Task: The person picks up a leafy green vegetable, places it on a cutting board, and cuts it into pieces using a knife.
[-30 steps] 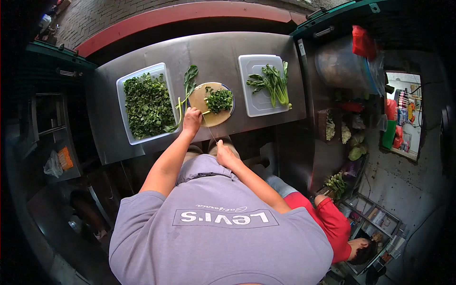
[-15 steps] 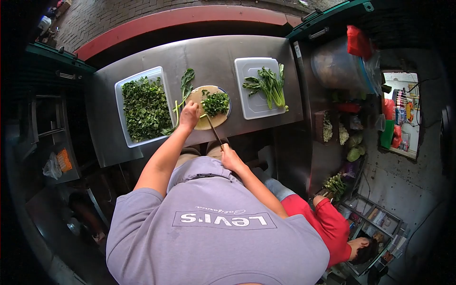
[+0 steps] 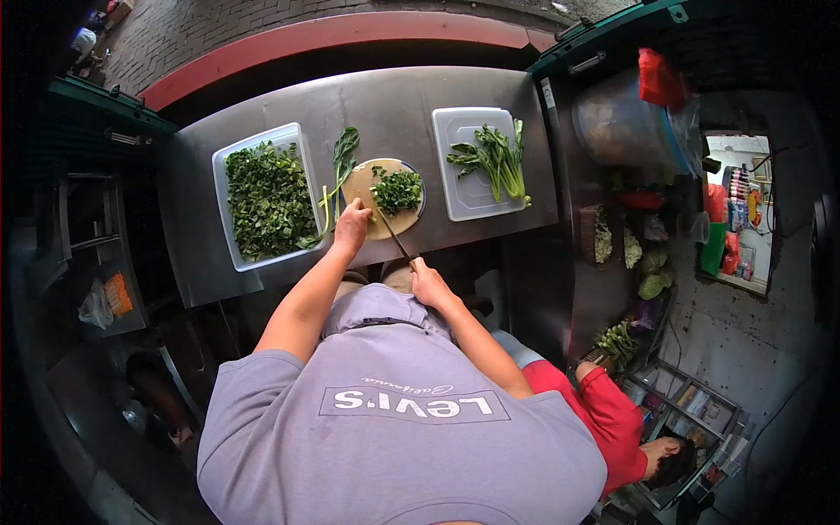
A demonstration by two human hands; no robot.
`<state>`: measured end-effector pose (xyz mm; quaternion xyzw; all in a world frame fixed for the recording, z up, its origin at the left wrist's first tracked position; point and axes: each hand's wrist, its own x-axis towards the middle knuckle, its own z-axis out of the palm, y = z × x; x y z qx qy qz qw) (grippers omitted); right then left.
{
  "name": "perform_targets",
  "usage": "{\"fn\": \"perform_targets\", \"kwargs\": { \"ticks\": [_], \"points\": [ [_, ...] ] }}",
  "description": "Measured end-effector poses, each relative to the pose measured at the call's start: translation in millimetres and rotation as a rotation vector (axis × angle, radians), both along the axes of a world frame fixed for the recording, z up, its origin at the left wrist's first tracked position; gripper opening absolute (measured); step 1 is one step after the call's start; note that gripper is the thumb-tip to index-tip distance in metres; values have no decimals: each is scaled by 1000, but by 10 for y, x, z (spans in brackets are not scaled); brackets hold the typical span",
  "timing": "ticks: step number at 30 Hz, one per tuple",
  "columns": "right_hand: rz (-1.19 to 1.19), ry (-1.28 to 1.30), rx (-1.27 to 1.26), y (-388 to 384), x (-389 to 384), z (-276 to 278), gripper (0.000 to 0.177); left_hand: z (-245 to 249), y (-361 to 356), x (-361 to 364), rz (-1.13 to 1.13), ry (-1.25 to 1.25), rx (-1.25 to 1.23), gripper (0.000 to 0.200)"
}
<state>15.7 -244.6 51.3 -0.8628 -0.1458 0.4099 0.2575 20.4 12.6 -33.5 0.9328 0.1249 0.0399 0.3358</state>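
Note:
My right hand [image 3: 429, 283] grips the handle of a knife [image 3: 400, 245], its blade slanting up over a round cutting board [image 3: 357, 185]. My left hand [image 3: 353, 226] is closed at the board's near left edge, with a short piece of green stalk [image 3: 373, 219] showing beside its fingers, close to the blade tip. A pile of chopped greens [image 3: 398, 191] covers the right part of the board. Left of the board, a leafy stem [image 3: 344, 153] lies on the steel table [image 3: 385, 96], near a plastic tub [image 3: 278, 261] full of cut leaves [image 3: 271, 201].
A white plastic lid [image 3: 459, 203] carries a bunch of leafy greens [image 3: 503, 166] on the table's right side. To my right, a person in a red top [image 3: 604, 420] has a hand near green vegetables [image 3: 619, 339]. A large covered container [image 3: 626, 118] stands at the upper right.
My left hand has shifted slightly down and right, toward the blade. The knife's handle and my right hand have moved slightly; the chopped pile looks the same.

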Motion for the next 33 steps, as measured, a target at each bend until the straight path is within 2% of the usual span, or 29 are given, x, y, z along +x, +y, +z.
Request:
{"fn": "perform_targets", "kwargs": {
  "ticks": [7,11,16,19,24,28,31,33],
  "points": [
    [39,-32,-86,19,102,-49,20,32,-48,-131,-73,-45,58,5],
    [66,-44,-132,-18,45,-5,20,66,-131,-274,-46,-44,-22,7],
    [63,-83,-130,-16,100,13,19,29,-110,-249,36,-14,-100,16],
    [31,-68,-89,54,81,-110,19,-26,-60,-190,104,-70,-218,15],
    [-5,-102,18,146,-141,-193,19,-58,-97,-201,233,-4,-289,12],
    [6,-107,0,236,-234,-156,19,-45,-157,-169,326,-11,-256,11],
    [31,-95,-63,267,-248,-42,18,-81,-164,-184,368,112,-209,11],
    [48,-90,-92,274,-245,7,18,-98,-172,-206,329,11,-221,12]
  ]
}}
